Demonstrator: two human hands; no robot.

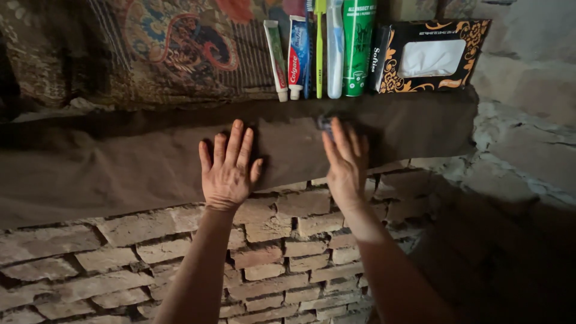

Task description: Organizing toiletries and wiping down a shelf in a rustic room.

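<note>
— Pressing flat on the dull brown cloth (120,162) that covers the ledge, the person's left hand (228,168) has its fingers spread and straight, holding nothing. Why laid so?

— It looks like it pins or smooths the cloth where the fabric folds over the front edge of the rough red-brick wall (270,252) below. The palm lies fully on the cloth.

— And the right hand (345,162)?

— It sits just right of the left hand on the same cloth, fingers extended forward and loosely together. A small dark object (324,123) shows at the fingertips; whether the fingers pinch it or merely touch it cannot be told.

— What stands behind the cloth's back edge?

— A row leaning upright against the patterned fabric hanging (156,48): a slim white-and-green tube (276,57), a red, white and blue toothpaste tube (297,54), a blue toothbrush (308,48), a yellow-green toothbrush (320,48), a pale blue bottle (335,48) and a green spray can (358,45). Propped that way, they likely stay within reach without rolling.

— Further right of the can?

— A black-and-orange ornamented tissue box (429,57), tilted back, its white opening facing outward.
</note>
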